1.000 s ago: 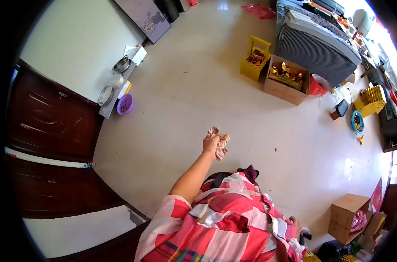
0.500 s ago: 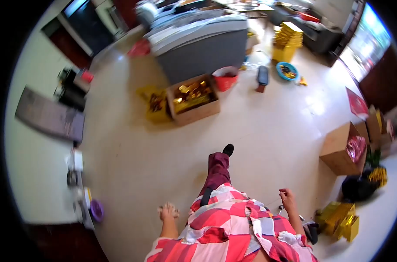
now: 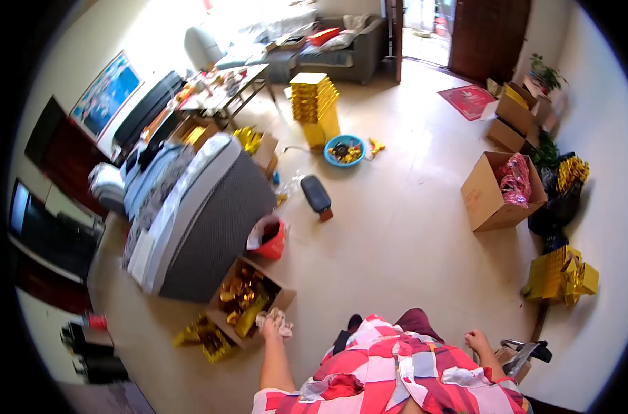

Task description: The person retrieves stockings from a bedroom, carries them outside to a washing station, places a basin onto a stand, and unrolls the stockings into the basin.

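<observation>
My left hand [image 3: 269,328] is closed around a crumpled beige cloth [image 3: 278,321]. In the view, that hand overlaps the near edge of an open cardboard box [image 3: 284,299] filled with shiny gold pieces; whether it touches the box I cannot tell. My right hand [image 3: 477,340] hangs by my side with its fingers curled and nothing visible in them. The closest thing to it is a dark-topped item with a metal frame [image 3: 524,350], partly hidden by my arm.
Ahead stand a red bucket [image 3: 273,247], a small dark-cushioned stool [image 3: 316,194], a blue basin [image 3: 344,162] and a gold stack [image 3: 314,103]. A grey sofa-like piece [image 3: 214,224] is at left. On the right are a cardboard box [image 3: 488,196] and gold bundles [image 3: 552,274].
My view has turned to the right and I have stepped forward. The gold-filled box now lies near my left hand, and the doorway shows ahead. The cloth stays in my left hand.
</observation>
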Action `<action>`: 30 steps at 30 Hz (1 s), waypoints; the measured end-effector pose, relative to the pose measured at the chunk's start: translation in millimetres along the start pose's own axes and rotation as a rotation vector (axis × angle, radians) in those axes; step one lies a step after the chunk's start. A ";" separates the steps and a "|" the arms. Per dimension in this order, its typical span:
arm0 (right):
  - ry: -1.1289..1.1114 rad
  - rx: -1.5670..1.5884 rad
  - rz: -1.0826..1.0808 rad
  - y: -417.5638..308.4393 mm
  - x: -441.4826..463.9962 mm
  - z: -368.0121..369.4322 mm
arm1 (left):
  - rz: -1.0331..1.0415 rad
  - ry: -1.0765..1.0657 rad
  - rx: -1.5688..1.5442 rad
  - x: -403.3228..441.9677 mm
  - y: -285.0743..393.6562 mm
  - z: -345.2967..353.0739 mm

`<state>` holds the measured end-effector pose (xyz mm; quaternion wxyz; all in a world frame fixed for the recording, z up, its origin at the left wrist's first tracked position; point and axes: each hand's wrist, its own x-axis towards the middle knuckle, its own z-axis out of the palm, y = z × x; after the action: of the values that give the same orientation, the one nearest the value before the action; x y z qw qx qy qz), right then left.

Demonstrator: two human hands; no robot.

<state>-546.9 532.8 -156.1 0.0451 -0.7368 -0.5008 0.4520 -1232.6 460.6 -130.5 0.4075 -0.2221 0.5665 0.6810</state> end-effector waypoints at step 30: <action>0.070 -0.060 -0.278 -418.7 522.6 -294.8 | -0.081 0.202 -0.318 137.4 -159.7 330.0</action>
<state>-582.2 1260.7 -90.1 0.1024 -0.6766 -0.6095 0.4003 -1129.5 820.9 -244.2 0.3353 -0.3737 0.4805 0.7191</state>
